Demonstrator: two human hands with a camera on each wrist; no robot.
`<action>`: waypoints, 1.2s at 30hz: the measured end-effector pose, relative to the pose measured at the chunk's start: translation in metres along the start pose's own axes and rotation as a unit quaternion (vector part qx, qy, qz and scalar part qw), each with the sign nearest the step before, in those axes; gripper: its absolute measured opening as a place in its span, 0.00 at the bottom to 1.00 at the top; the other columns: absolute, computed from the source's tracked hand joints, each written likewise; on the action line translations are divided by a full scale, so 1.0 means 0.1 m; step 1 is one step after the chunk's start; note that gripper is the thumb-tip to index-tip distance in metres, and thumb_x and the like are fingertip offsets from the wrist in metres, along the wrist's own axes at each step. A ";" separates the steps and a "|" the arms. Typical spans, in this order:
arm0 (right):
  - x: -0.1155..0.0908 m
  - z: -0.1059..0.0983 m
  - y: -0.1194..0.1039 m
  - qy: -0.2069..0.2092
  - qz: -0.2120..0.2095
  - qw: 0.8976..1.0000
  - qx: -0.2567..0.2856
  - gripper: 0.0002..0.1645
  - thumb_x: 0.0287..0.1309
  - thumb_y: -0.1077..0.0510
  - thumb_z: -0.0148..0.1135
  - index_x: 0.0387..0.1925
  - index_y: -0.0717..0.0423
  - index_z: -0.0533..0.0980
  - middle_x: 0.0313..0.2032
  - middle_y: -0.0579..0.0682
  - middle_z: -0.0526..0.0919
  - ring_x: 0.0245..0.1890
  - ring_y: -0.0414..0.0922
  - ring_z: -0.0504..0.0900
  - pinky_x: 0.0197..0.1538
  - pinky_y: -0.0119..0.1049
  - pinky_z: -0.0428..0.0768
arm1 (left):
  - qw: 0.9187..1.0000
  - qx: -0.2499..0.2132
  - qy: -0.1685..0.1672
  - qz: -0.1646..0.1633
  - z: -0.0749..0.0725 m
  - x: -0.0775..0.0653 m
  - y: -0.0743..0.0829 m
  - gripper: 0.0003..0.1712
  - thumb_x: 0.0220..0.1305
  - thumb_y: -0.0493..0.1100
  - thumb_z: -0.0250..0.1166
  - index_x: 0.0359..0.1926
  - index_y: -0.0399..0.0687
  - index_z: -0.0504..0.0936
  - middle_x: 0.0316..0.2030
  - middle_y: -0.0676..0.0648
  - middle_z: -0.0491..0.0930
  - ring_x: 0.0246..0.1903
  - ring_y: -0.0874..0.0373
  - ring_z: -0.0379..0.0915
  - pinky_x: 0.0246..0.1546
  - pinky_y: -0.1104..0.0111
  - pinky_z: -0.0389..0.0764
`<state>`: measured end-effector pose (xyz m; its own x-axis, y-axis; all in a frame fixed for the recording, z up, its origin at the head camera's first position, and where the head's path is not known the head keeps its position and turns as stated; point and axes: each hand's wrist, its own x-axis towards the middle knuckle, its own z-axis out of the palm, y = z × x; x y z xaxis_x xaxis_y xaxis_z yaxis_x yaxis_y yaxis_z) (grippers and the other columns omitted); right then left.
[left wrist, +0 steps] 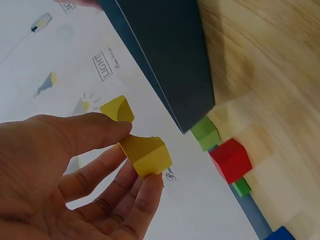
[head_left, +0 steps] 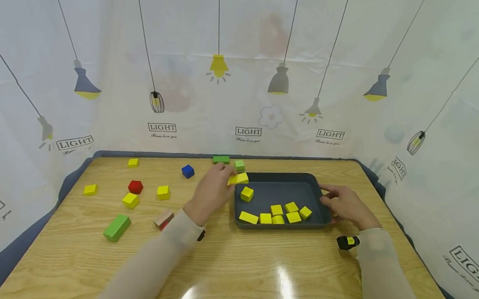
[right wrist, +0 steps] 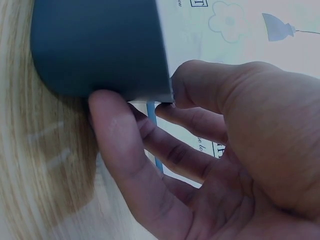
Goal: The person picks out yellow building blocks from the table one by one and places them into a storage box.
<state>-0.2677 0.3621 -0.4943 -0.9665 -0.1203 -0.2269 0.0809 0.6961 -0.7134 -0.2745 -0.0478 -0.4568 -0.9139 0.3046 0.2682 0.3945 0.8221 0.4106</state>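
My left hand (head_left: 213,187) pinches a yellow arch block (left wrist: 146,152) between thumb and fingers, over the left rim of a dark grey tray (head_left: 281,190). The curved cut-out of the arch shows in the left wrist view. Around the tray's right edge, my right hand (head_left: 347,204) has its thumb at the rim and its fingers against the outer wall, as the right wrist view shows. Inside the tray lie several yellow blocks (head_left: 276,210), mostly along the near side, with one yellow cube (head_left: 247,194) nearer the left wall.
Left on the wooden table (head_left: 230,269) are loose yellow blocks (head_left: 163,192), a red block (head_left: 135,187), a blue cube (head_left: 188,171) and a green block (head_left: 117,228). Behind my left hand sit green blocks (head_left: 221,159) and another red block (left wrist: 231,161). A printed curtain (head_left: 236,99) borders the table.
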 end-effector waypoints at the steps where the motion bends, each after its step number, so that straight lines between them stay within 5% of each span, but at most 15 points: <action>1: 0.00 0.00 0.00 0.000 0.000 1.000 0.000 0.39 0.89 0.57 0.60 0.92 0.55 0.63 0.71 0.74 0.82 0.30 0.49 0.88 0.38 0.45 0.96 | 1.000 0.002 -0.003 0.002 0.01 0.01 0.03 0.19 0.76 0.35 0.79 0.64 0.40 0.90 0.59 0.39 0.88 0.57 0.45 0.88 0.61 0.56 0.94; 9: 0.00 0.00 0.00 -0.001 0.001 1.000 0.001 0.39 0.89 0.57 0.60 0.92 0.55 0.62 0.71 0.75 0.82 0.31 0.49 0.88 0.38 0.45 0.96 | 0.999 -0.003 -0.036 0.005 0.12 0.08 0.27 0.19 0.78 0.36 0.78 0.65 0.42 0.89 0.57 0.41 0.86 0.51 0.50 0.84 0.56 0.60 0.94; 19: -0.01 0.00 -0.01 0.002 0.004 1.000 -0.006 0.39 0.89 0.56 0.60 0.92 0.55 0.63 0.72 0.75 0.82 0.31 0.49 0.89 0.39 0.45 0.96 | 0.998 0.003 -0.045 0.051 0.30 0.14 0.44 0.18 0.78 0.37 0.78 0.64 0.40 0.90 0.58 0.40 0.89 0.53 0.48 0.88 0.53 0.62 0.95; 36: 0.02 0.00 0.00 0.001 0.004 1.000 -0.001 0.39 0.89 0.57 0.60 0.92 0.55 0.63 0.71 0.75 0.82 0.33 0.49 0.89 0.38 0.44 0.96 | 0.996 0.032 -0.082 0.030 0.52 0.16 0.53 0.18 0.79 0.41 0.79 0.65 0.45 0.91 0.58 0.43 0.89 0.54 0.49 0.88 0.54 0.60 0.95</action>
<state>-0.2692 0.3615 -0.4948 -0.9663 -0.1136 -0.2310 0.0878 0.6980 -0.7107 -0.2729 0.0250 -0.4761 -0.8941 0.4242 0.1433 0.4470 0.8275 0.3398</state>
